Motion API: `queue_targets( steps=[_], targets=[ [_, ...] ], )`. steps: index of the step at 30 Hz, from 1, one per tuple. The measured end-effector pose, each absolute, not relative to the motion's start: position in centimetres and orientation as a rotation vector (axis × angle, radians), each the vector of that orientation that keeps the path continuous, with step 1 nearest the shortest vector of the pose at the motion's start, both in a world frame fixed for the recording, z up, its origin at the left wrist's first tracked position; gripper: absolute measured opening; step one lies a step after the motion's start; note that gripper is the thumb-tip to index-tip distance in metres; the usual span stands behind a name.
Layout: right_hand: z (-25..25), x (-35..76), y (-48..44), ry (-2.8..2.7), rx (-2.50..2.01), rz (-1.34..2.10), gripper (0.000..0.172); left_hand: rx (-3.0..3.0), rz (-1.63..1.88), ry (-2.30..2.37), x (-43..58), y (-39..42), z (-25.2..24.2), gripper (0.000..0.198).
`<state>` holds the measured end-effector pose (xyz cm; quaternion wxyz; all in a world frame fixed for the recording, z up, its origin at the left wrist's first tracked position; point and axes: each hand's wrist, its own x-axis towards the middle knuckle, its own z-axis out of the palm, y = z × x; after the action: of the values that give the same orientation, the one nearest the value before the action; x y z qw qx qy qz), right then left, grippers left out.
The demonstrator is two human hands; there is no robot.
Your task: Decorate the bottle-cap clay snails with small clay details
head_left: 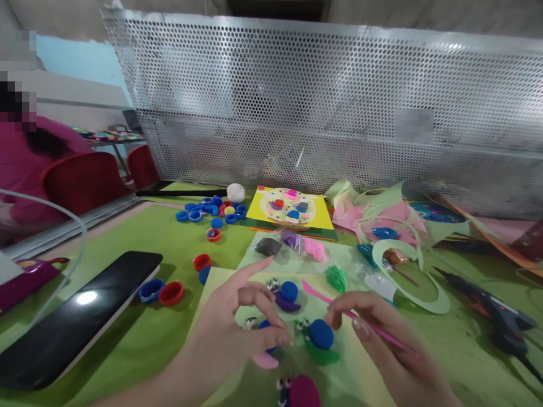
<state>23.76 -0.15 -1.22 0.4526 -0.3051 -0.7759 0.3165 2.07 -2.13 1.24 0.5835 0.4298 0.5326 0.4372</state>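
Note:
My left hand [241, 328] is over a clay snail with a pink body [266, 360] and a blue shell, partly hiding it. Its index finger stretches out while the thumb and another finger close together; whatever is between them is hidden. A thin pink modelling tool [316, 293] lies in the closed fingers of my right hand [369, 328], its flat tip pointing up and left. Just left of that hand sits a green clay snail [324, 353] with a blue shell. Behind is a purple clay snail [289, 306], and a magenta-shelled one [304, 391] shows at the bottom edge. All have googly eyes.
Bagged clay, including a green lump [337, 278], lies beyond the hands. Bottle caps [212, 209] are at the back left, near a decorated yellow card [258, 206]. A phone [85, 316] lies left, a glue gun [487, 305] right, paper scraps [382, 209] behind.

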Motion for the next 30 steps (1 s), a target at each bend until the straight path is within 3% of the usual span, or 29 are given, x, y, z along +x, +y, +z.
queue_targets(
  steps=[5, 10, 22, 30],
  targets=[
    [-0.6, 24.0, -0.2, -1.870, -0.690, 0.905, 0.017, 1.008, 1.005, 1.219, 1.9, -2.0, 0.9, 0.084],
    [-0.1, 24.2, 0.0, -1.852, -0.691, 1.032, 0.016, 0.974, 0.990, 1.176, 1.3, -2.1, 0.3, 0.090],
    [-1.0, 24.1, -0.5, -1.583, -0.572, 1.335, 0.025, 0.834, 0.998, 1.139, 1.9, -2.6, 0.8, 0.077],
    [0.0, 23.8, -0.7, -1.708, -0.575, 1.305, 0.023, 0.922, 1.026, 1.158, 1.8, -2.7, 0.6, 0.074]
  ],
)
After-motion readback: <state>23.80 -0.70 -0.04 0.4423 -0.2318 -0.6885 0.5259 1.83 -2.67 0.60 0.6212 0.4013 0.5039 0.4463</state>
